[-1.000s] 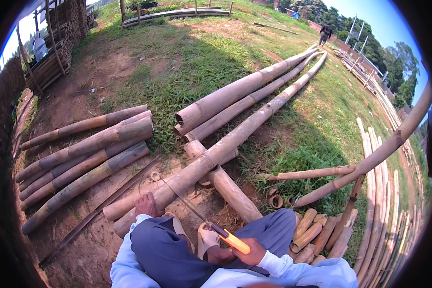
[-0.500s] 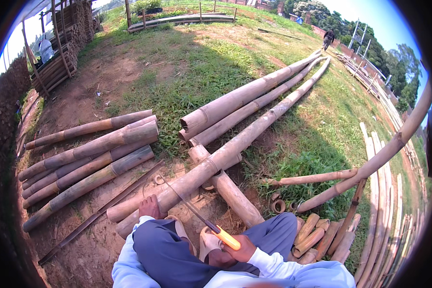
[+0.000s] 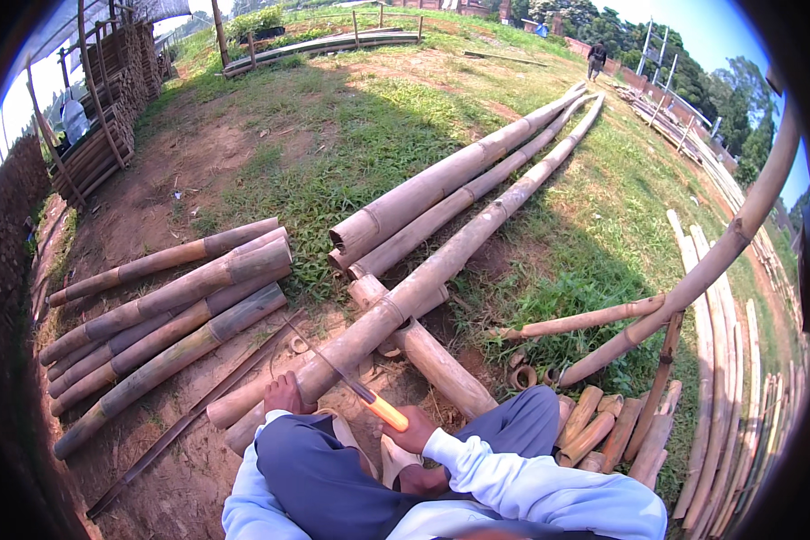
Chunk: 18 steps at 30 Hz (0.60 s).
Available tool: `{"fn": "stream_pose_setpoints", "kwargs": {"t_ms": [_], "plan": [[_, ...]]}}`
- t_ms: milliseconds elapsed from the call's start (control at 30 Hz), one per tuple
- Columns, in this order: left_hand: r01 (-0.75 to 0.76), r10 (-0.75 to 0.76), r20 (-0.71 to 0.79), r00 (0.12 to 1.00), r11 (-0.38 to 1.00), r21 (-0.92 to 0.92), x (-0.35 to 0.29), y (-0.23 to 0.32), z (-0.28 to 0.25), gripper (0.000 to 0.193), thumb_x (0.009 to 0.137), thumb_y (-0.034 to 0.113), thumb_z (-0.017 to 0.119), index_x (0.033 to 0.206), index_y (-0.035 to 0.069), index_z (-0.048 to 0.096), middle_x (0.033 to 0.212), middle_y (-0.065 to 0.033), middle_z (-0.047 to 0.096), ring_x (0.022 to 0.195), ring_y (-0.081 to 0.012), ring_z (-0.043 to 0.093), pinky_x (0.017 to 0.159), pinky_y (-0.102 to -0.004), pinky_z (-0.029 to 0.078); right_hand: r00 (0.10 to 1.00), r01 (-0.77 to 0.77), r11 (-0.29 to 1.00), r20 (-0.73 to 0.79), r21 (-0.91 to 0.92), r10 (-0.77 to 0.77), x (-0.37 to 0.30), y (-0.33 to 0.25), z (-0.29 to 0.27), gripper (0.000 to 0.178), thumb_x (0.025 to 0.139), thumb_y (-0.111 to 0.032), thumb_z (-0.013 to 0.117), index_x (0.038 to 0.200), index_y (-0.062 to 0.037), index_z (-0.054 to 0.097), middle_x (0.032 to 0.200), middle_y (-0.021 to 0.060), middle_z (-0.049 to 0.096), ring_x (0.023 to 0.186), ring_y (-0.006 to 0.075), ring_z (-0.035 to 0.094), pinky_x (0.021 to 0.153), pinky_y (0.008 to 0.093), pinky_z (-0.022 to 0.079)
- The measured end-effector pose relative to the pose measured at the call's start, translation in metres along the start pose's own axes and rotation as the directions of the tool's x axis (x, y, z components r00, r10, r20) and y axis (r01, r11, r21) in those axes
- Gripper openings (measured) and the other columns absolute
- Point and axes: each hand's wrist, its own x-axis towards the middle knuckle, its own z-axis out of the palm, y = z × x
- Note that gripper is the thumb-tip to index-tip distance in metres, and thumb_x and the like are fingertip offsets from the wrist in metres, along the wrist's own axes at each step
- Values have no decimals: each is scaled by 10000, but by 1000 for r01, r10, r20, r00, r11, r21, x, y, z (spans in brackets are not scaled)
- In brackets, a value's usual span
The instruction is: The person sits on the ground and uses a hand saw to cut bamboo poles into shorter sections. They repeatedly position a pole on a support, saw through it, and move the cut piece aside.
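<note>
Apparently snug grip (image 3: 413, 430) on saw (image 3: 387, 413)

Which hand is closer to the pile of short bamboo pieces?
Right. The right hand, around the orange-handled saw, is left of the short bamboo pieces; the left hand is farther left, on a bamboo pole.

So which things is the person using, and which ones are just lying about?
In use:
orange-handled handsaw, held in the right hand
long bamboo pole, with the left hand at its near end
bamboo log, lying crosswise beneath the pole

Seemingly lying about:
bamboo lengths at left
two long bamboo poles beyond
short bamboo offcuts at right
narrow dark strip on the ground
</note>
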Motion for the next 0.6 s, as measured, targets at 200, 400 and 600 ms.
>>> {"fn": "stream_pose_setpoints", "kwargs": {"t_ms": [200,400,600], "plan": [[23,-24,17,1000,999,26,-2,4,3,785,568,447,854,1150,44,514,1071,-155,621,997,-334,642,896,-438,491,983,-175,980,75,91,168,-120,-17,-62,241,849,-186,693,1071,-94,703,838,182,705,827,364,712,741,415,548],[19,-19,-4,1000,999,34,-2,2,3,782,577,454,853,1152,47,513,1054,-152,618,987,-333,643,894,-433,490,1000,20,998,-10,51,-19,38,-12,11,247,835,-241,716,917,-12,671,774,226,660,746,413,660,687,452,513],[15,-16,21,1000,1000,12,2,0,2,773,579,436,842,1156,43,509,1077,-173,621,1010,-357,643,899,-435,493,1000,0,999,17,43,0,-6,-8,-7,236,847,-252,702,949,-41,672,811,236,671,803,452,651,723,485,515]]}}
